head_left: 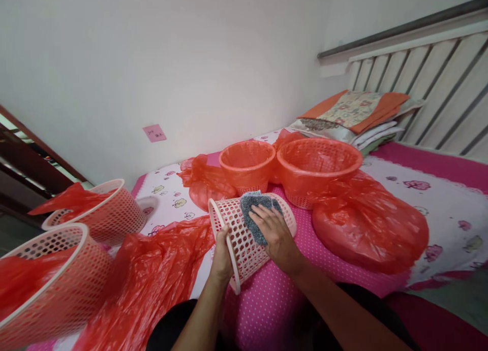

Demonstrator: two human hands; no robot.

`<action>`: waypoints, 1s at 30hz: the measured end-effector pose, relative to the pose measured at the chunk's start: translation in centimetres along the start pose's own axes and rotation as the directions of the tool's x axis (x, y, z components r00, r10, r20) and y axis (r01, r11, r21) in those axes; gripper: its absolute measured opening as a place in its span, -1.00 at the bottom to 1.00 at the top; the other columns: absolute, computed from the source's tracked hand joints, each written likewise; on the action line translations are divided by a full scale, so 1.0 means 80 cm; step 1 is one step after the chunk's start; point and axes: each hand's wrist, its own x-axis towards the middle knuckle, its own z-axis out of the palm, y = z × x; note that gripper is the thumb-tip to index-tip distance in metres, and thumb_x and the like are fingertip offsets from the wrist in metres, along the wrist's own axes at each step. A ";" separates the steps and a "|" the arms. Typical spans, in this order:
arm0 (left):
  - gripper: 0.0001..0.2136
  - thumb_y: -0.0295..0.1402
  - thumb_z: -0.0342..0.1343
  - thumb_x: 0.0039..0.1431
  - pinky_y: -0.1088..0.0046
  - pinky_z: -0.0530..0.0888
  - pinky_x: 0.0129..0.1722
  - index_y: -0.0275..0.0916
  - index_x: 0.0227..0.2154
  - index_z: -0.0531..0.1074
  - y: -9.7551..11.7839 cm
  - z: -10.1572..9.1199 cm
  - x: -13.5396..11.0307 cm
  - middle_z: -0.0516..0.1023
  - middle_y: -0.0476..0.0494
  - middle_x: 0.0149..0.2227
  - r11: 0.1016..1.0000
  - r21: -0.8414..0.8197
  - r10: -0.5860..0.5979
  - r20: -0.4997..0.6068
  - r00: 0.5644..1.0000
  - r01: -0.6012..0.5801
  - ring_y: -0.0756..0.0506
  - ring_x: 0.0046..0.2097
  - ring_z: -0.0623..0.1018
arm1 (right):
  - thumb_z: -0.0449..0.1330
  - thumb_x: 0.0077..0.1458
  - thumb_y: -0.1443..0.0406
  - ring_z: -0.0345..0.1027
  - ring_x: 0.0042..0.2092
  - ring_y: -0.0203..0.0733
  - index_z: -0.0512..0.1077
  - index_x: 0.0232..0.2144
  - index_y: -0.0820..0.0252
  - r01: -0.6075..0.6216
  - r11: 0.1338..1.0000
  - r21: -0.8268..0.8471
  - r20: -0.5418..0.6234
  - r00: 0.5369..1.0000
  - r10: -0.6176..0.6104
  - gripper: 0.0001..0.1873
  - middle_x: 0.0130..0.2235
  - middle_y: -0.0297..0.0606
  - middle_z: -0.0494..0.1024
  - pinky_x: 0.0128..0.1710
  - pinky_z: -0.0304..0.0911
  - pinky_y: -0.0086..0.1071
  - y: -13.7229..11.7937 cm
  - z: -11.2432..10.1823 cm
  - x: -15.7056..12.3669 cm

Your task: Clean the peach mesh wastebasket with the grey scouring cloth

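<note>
Pink perforated basket point(244, 249) lying on its side over dotted pink bedding point(267, 313), just in front of bag-lined basket point(247, 174). I read long axis as running left to right, right end slightly farther off; open mouth faces left, base right. My left hand point(222, 254) grasps rim. My right hand point(273, 233), flat with fingers extended, presses blue-gray cloth point(247, 212) against side wall.

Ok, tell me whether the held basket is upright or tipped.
Tipped: the pink perforated basket is turned sideways, opening left rather than upward, with the left hand gripping it.
</note>
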 end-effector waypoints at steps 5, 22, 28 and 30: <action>-0.49 -0.14 0.03 0.30 -0.05 0.39 0.31 -0.41 0.14 0.51 0.004 0.005 -0.003 0.69 -0.44 0.04 0.999 -0.001 -0.041 -0.025 0.999 0.041 -0.41 0.23 0.57 | 0.00 0.12 0.55 0.17 0.42 0.03 0.22 0.41 0.17 -0.053 0.999 -0.011 -0.004 0.999 0.053 -0.20 0.36 -0.09 0.41 0.41 0.07 0.13 0.017 0.003 -0.002; -0.65 -0.16 0.11 0.22 0.02 0.55 0.15 -0.34 -0.14 0.57 0.014 -0.001 0.001 0.72 -0.34 -0.21 1.000 0.018 0.015 -0.117 0.993 -0.013 -0.38 0.07 0.67 | 0.05 -0.01 0.58 0.19 0.41 0.09 0.29 0.35 0.22 -0.240 0.969 0.052 -0.009 0.971 0.241 -0.17 0.33 0.04 0.40 0.39 0.17 0.15 0.075 0.006 -0.014; -0.68 -0.16 0.12 0.19 0.04 0.58 0.09 -0.29 -0.18 0.58 0.017 -0.001 0.001 0.72 -0.27 -0.28 0.999 0.040 0.041 -0.125 0.991 -0.036 -0.36 0.03 0.68 | 0.07 -0.04 0.59 0.22 0.40 0.08 0.26 0.37 0.13 -0.299 0.953 0.042 -0.002 0.954 0.299 -0.11 0.33 -0.01 0.39 0.39 0.21 0.14 0.081 0.005 -0.020; -0.68 -0.16 0.13 0.17 0.05 0.59 0.08 -0.28 -0.17 0.58 0.018 0.000 0.001 0.72 -0.26 -0.28 0.999 0.028 0.043 -0.112 0.993 -0.040 -0.36 0.02 0.69 | 0.08 -0.06 0.59 0.23 0.39 0.09 0.27 0.37 0.12 -0.329 0.944 0.026 0.006 0.944 0.329 -0.09 0.33 -0.01 0.40 0.38 0.24 0.12 0.082 0.004 -0.021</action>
